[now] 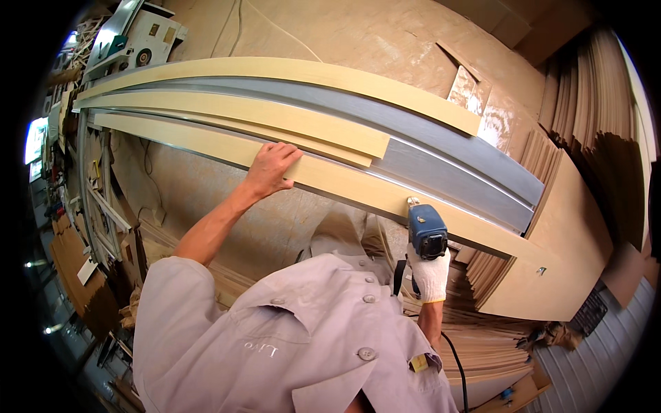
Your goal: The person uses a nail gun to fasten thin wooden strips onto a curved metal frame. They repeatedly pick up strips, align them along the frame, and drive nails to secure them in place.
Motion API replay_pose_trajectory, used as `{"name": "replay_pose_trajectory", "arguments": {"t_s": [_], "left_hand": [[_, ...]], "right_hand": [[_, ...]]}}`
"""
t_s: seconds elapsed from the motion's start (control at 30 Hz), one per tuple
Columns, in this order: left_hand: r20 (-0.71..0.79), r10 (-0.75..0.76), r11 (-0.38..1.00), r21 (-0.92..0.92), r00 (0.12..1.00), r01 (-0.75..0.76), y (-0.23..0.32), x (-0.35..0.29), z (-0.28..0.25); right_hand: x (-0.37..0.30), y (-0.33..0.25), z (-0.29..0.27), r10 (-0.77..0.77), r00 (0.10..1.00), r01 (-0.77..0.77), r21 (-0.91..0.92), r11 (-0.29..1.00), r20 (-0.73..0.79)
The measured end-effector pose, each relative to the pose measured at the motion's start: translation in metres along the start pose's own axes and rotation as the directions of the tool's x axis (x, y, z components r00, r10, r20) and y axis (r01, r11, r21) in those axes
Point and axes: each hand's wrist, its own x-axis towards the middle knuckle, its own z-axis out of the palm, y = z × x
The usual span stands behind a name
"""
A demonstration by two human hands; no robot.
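Observation:
My bare left hand (274,167) grips the near edge of a long pale-yellow board (337,180), its fingers over the top face. My right hand (431,274), in a white knit glove, is wrapped round a blue and black corded power tool (428,230). The tool's metal front end meets the near edge of the same board, toward its right end. Its bit or blade cannot be made out. Beyond lie a shorter pale-yellow board (261,113) and another long one (296,70), on grey metal rails (447,165).
At the right rise stacks of thin brown sheets (585,89), with a large tan panel (558,241) below them. A white machine (148,41) stands at the far left. The tool's black cord (460,365) hangs beside my right side. Offcuts and wood pieces (79,275) crowd the left.

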Motion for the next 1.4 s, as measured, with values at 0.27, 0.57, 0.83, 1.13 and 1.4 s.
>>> {"name": "replay_pose_trajectory", "arguments": {"t_s": [0.27, 0.57, 0.83, 1.13, 1.4], "left_hand": [[-0.003, -0.043, 0.999, 0.003, 0.999, 0.043, 0.005, -0.001, -0.001], [0.017, -0.077, 0.997, 0.003, 0.997, 0.077, 0.011, 0.000, -0.003], [-0.005, -0.106, 0.994, 0.028, 0.994, 0.106, 0.012, -0.003, 0.003], [0.004, -0.088, 0.996, 0.033, 0.996, 0.088, 0.010, -0.002, 0.002], [0.008, -0.107, 0.994, 0.020, 0.994, 0.107, 0.019, 0.002, -0.005]], "right_hand": [[0.003, 0.032, -0.038, 0.046, 0.998, -0.045, -0.032, 0.999, 0.044], [0.009, 0.057, -0.085, -0.005, 0.993, -0.003, -0.071, 0.998, -0.115], [0.007, 0.053, -0.131, 0.091, 0.986, -0.088, 0.033, 0.996, -0.138], [0.010, 0.082, -0.175, 0.169, 0.975, -0.156, 0.098, 0.983, -0.142], [0.010, 0.106, -0.207, 0.193, 0.961, -0.149, 0.213, 0.966, -0.199]]}}
